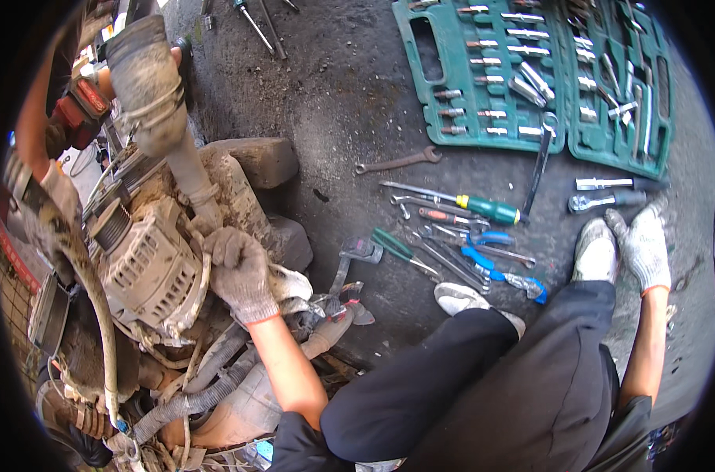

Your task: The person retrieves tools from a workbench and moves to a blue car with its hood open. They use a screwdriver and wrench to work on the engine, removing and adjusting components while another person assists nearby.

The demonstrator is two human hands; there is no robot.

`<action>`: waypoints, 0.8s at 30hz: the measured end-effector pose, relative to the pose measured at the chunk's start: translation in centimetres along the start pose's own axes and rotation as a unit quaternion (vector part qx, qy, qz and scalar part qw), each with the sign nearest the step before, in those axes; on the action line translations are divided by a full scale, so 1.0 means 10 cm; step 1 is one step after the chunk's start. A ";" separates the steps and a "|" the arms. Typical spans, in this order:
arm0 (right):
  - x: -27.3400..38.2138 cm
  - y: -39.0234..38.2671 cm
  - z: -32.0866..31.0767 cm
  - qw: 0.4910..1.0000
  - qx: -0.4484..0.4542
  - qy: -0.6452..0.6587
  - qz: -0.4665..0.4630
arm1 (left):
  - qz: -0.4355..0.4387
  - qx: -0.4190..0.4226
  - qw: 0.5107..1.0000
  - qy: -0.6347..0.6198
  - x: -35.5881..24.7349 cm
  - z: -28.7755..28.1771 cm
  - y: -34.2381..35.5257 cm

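Note:
My left hand (238, 271), in a dirty knit glove, grips a muddy part next to the grey alternator (149, 263) on a dirt-caked engine (216, 181). My right hand (644, 248), also gloved, rests flat with fingers spread on the dark ground at the right, beside my white shoe (595, 250), holding nothing. The ratchet handle (605, 201) lies just beyond that hand. Another person's gloved hand (58, 193) and arm reach in at the far left by a red power tool (82, 110).
An open green socket set case (530, 75) lies at the top right. Loose tools are spread on the ground: an open-end wrench (397, 163), a green-handled screwdriver (483, 208), blue-handled pliers (487, 263), green-handled pliers (397, 248). Hoses and cables (192, 393) hang below the engine.

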State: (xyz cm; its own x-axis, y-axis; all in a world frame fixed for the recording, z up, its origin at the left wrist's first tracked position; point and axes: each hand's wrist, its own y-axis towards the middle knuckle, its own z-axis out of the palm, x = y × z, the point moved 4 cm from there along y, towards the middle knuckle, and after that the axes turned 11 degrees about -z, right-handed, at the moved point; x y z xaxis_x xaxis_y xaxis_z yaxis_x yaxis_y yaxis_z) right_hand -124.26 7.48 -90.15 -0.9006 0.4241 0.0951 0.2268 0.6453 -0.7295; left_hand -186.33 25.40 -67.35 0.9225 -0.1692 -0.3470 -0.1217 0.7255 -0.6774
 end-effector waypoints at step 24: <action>0.73 -0.10 -0.64 0.991 0.072 0.001 -0.111 | 0.054 0.109 0.987 0.107 0.03 -0.12 0.02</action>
State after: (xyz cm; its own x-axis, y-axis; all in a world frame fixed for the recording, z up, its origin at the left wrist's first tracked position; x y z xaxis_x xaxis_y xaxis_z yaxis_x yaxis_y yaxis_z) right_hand -128.67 14.00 -84.43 -0.9217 0.2828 0.2656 -0.0325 0.6257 -0.7794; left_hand -186.52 24.67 -68.37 0.8067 -0.2038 -0.5548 -0.1118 0.8691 -0.4818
